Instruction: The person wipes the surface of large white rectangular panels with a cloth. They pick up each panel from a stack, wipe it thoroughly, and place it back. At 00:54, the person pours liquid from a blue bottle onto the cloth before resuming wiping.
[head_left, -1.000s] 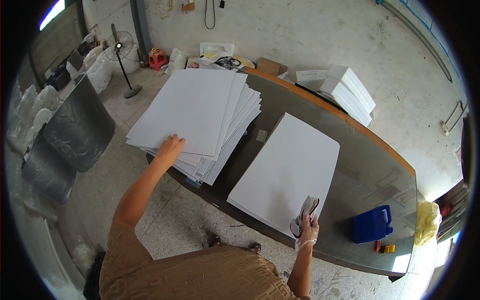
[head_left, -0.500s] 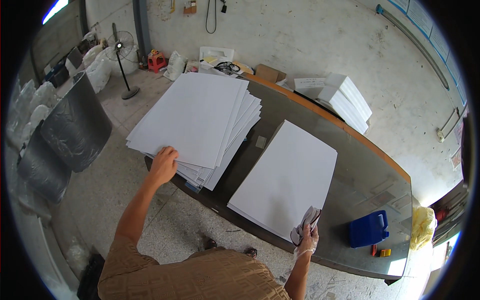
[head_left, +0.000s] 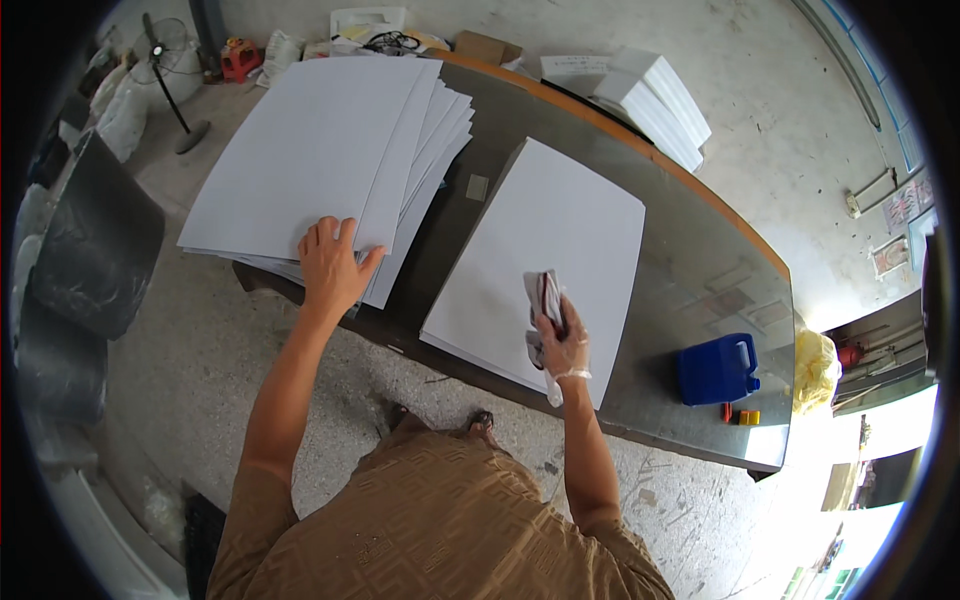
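Note:
On the near edge of the left stack of large white sheets [head_left: 310, 150], my bare left hand [head_left: 335, 268] rests palm down with its fingers spread. That stack is fanned out unevenly along its right side. My right hand [head_left: 568, 345], in a thin clear plastic glove, grips a crumpled white and grey cloth [head_left: 546, 295] with a dark red edge. It is over the neater right stack of white sheets [head_left: 560, 220], near that stack's front right part. Whether the cloth touches the top sheet I cannot tell.
Both stacks lie on a dark glossy table [head_left: 700, 260] with an orange far edge [head_left: 600, 115]. To the right are a blue jerrycan [head_left: 715, 370] and a small yellow object [head_left: 749, 418]. White foam blocks [head_left: 655, 105] stand behind. A standing fan [head_left: 170, 90] is far left.
My right hand has brought the cloth left and up, further over the right stack. My left hand now lies with spread fingers closer to the left stack's right side. The view has shifted.

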